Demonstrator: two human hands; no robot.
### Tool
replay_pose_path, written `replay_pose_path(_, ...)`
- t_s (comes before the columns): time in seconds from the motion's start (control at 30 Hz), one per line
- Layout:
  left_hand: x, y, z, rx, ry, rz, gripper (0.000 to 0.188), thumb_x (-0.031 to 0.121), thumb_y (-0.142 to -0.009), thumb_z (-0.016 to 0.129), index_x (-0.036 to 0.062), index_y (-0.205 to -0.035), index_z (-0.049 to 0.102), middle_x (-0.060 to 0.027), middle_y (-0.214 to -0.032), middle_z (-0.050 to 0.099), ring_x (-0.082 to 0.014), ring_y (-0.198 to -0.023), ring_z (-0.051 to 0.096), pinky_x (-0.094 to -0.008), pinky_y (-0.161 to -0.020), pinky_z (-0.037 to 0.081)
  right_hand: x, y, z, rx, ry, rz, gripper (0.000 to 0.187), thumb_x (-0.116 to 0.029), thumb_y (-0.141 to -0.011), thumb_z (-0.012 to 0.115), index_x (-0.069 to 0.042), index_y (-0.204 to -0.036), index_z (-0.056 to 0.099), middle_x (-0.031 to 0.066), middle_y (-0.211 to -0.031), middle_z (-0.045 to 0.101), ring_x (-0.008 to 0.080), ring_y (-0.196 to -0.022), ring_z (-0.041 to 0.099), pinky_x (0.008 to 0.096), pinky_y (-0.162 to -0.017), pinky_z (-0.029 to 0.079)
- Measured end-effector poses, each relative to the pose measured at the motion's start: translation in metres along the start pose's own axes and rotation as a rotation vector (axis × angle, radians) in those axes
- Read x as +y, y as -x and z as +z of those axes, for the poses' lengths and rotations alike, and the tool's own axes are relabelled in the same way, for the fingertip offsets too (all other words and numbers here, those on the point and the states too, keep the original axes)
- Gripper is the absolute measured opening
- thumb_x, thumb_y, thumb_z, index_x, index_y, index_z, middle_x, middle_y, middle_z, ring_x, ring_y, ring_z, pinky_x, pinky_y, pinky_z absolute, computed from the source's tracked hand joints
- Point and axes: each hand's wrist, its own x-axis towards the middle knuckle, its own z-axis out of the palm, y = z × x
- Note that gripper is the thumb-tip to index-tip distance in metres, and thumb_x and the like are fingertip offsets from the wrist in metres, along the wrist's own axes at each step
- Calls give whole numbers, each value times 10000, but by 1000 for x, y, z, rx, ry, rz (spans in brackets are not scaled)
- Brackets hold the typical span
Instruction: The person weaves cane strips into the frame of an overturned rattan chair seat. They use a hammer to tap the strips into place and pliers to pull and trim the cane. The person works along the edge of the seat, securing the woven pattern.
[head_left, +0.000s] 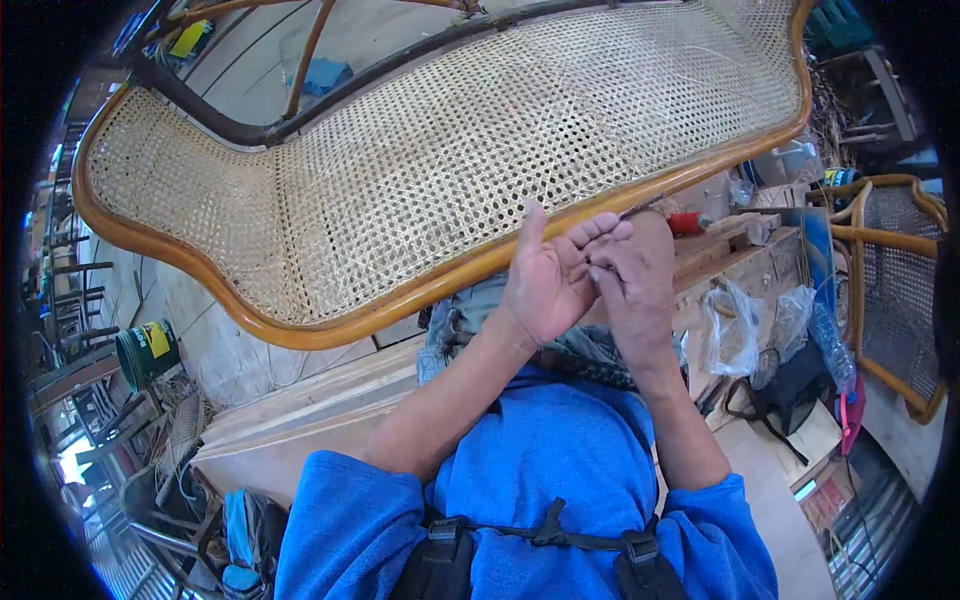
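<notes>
My left hand (550, 285) is turned palm up, its thumb raised and its fingers stretched toward my right hand. My right hand (640, 280) is closed, its fingertips bent in against the left fingers; anything pinched there is too small to make out. A thin dark pointed piece (641, 206) shows at the far side of the right hand, and I cannot tell if it is held. Just beyond both hands runs the glossy brown rattan rim (470, 268) of a large curved panel. Woven cane mesh (430, 170) fills this panel, a few loose strands lying on it.
To the right of my hands, a red cylindrical thing (688, 223) rests by a wooden bench (740, 250). Clear plastic bags (735, 330) hang nearby. A second cane-panelled frame (900, 290) stands far right. Stacked boards (310, 400) lie to my left, with a dark green bucket (147, 355) beyond.
</notes>
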Motion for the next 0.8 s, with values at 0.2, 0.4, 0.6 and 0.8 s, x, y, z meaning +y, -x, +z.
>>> replay_pose_path(0.2,1,-8,-11,186,-235,54,346,346,-933,450,29,-997,571,-76,-930,621,-158,-828,580,-300,-719,471,5,-8,-7,-75,-580,345,56,11,-819,594,-32,-854,599,-14,-780,548,65,-736,512,207,-645,426)
replay_pose_path(0.4,64,-45,16,309,-1329,260,261,301,-847,564,53,-882,642,-20,-727,601,-109,-623,529,-264,-550,429,26,-38,-8,34,-491,393,67,-6,-837,588,-20,-900,604,-14,-804,569,70,-752,524,208,-702,434)
replay_pose_path(0.6,95,-111,37,-174,-1926,-33,329,297,-785,648,48,-997,675,-64,-837,663,-153,-718,582,-290,-647,464,61,-56,17,-140,35,145,138,-93,-838,576,-72,-970,611,103,-843,653,198,-785,640,304,-694,480)
replay_pose_path(0.8,87,-140,33,-335,-1975,-167,253,212,-758,651,33,-935,678,-75,-802,674,-170,-736,606,-311,-689,471,68,-60,29,-138,232,84,128,-155,-825,597,-157,-949,628,109,-828,652,298,-762,640,373,-634,496)
